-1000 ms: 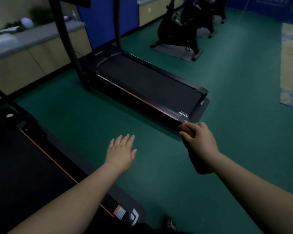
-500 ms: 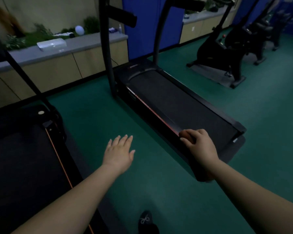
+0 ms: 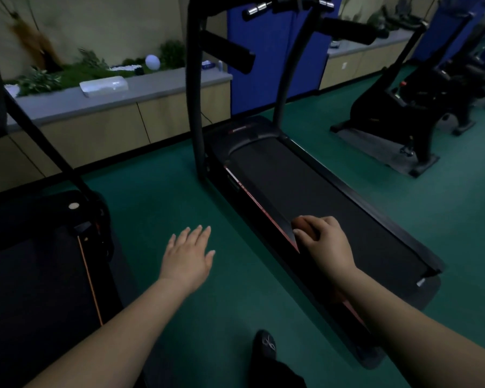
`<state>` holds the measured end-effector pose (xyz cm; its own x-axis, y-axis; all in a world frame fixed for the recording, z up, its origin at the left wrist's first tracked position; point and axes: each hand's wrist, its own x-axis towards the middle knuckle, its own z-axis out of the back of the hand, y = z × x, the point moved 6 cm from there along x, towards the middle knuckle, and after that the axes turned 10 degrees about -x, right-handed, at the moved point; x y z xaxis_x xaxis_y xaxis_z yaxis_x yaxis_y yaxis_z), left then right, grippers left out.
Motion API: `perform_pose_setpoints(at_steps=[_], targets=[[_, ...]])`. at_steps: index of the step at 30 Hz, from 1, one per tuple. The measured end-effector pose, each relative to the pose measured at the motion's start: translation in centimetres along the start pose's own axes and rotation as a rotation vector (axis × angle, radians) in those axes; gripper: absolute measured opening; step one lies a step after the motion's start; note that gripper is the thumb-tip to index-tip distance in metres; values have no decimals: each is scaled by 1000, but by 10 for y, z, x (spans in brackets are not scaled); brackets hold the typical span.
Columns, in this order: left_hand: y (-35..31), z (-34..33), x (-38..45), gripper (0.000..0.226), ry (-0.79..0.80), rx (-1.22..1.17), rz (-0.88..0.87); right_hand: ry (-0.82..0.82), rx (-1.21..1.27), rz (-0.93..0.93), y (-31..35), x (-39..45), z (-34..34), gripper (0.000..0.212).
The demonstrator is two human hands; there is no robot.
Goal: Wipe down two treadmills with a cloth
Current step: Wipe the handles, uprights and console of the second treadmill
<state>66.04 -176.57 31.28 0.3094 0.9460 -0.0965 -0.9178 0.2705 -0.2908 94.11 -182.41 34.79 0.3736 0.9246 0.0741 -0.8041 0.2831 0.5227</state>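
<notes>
Two black treadmills stand side by side on the green floor. The right treadmill (image 3: 305, 191) has a red-striped left side rail (image 3: 254, 200). My right hand (image 3: 325, 239) rests on that rail about midway along it, fingers curled over a dark cloth (image 3: 318, 271) that hangs below the wrist and is hard to make out against the black frame. My left hand (image 3: 188, 256) hovers flat and empty over the floor between the machines. The left treadmill (image 3: 34, 275), with an orange stripe, fills the lower left corner.
Exercise bikes (image 3: 412, 107) stand on mats at the right. A low counter (image 3: 109, 107) with plants and a white box runs along the back wall, beside a blue panel (image 3: 263, 65). My dark shoe (image 3: 265, 345) is on the floor beside the right treadmill.
My right hand has slid with the cloth along the side rail, from the rear corner toward the front. My view has risen to take in the uprights. The left hand stays flat over the floor.
</notes>
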Motion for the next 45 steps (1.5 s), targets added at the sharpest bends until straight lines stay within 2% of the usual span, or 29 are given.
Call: perform_pose_setpoints(at_steps=[12,18,37,40,42,45], targets=[[55,48,166,60,-79,27,161,49,91,131,67,213,-50,39],[75,85,242,60,-144,22,186,45,116,157,102,301,-58,39],[167,156,480,58,-165,-55,43,40,220,21,210,487,-146,37],[154,169,515,53,-172,-274,-47,84,280,5,229,509,-155,36],[135,174,535,48,-137,-520,-103,112,349,19,242,523,-159,36],[110,178,565,39,-57,-886,-84,131,500,71,267,544,-161,32]])
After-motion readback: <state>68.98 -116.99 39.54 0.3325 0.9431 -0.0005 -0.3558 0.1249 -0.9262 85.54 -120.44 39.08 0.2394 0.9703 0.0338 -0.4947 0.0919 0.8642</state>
